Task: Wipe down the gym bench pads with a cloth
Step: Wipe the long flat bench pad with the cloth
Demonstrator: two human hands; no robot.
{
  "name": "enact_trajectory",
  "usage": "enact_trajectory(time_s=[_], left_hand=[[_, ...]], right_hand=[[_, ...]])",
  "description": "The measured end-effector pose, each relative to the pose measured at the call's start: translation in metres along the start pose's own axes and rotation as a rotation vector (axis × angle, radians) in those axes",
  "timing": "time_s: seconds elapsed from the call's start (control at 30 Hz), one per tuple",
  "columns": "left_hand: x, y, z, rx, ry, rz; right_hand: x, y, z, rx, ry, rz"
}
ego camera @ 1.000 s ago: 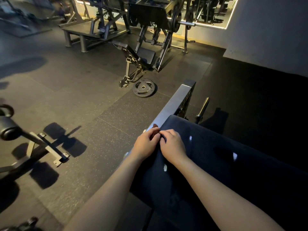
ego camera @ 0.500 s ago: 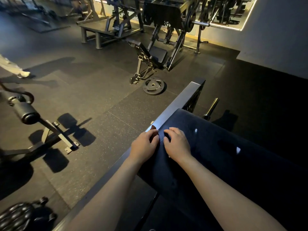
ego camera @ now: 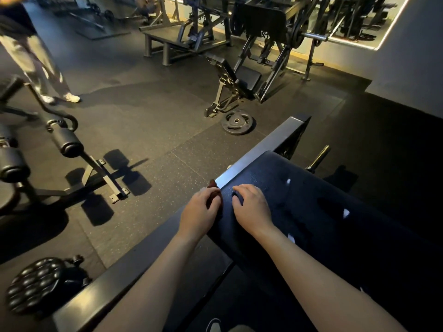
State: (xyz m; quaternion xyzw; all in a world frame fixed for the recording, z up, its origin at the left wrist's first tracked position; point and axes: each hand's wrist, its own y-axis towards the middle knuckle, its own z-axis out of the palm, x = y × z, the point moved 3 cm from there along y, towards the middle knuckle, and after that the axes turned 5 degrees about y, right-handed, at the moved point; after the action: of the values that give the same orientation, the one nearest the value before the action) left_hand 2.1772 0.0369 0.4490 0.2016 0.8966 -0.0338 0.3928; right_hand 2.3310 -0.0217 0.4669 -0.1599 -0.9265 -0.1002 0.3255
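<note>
I am looking down into a dim gym with a black, speckled rubber floor [ego camera: 148, 130] and a pale wall [ego camera: 412, 56] at the far right. A lit mirror [ego camera: 359, 22] runs along the back. In front of it stands a plate-loaded machine [ego camera: 263, 44], and a weight plate [ego camera: 236, 125] lies flat on the floor near the machine's foot. At far left a person [ego camera: 36, 56] in light trousers and pale shoes stands on the floor. Nearer on that side is a frame with padded rollers [ego camera: 68, 142]. A grey metal beam [ego camera: 259, 154] runs diagonally from lower left to upper right. The dark bench pad [ego camera: 323, 212] sits just to the right of it. One end of the pad is against the beam, and its long axis runs from there toward the lower right, across the beam's line. Small bright glints show on its surface. Both hands are at the beam end of the pad. The left hand [ego camera: 200, 212] is at the pad's edge, its fingers curled over a dark reddish-brown cloth [ego camera: 212, 185] that pokes out beyond the fingertips against the beam. The right hand [ego camera: 251, 207] lies just beside it on top of the pad, fingers bent with their tips down on the surface. I cannot tell whether it has hold of anything.
</note>
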Motion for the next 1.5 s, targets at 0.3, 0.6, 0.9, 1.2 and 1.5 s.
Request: enact_trajectory(time_s=[0.3,0.6,0.9,1.2,1.5], left_hand=[[-0.007,-0.011,0.010,-0.063,-0.008,-0.067],[-0.008,-0.066,0.009,-0.226,-0.015,-0.051],[-0.052,-0.058,0.029,-0.014,-0.260,0.012],[-0.035,-0.037,0.025,-0.131,-0.394,-0.035],[-0.021,-0.040,0.035,-0.167,-0.125,0.021]], right_hand=[[0.007,-0.027,-0.002,0.012,0.008,-0.103],[0.007,-0.063,-0.008,-0.022,0.072,-0.176],[0.007,-0.057,-0.028,0.001,0.388,-0.107],[0.012,-0.038,0.004,0.184,0.177,-0.196],[-0.016,0.009,-0.034,-0.037,0.212,0.020]])
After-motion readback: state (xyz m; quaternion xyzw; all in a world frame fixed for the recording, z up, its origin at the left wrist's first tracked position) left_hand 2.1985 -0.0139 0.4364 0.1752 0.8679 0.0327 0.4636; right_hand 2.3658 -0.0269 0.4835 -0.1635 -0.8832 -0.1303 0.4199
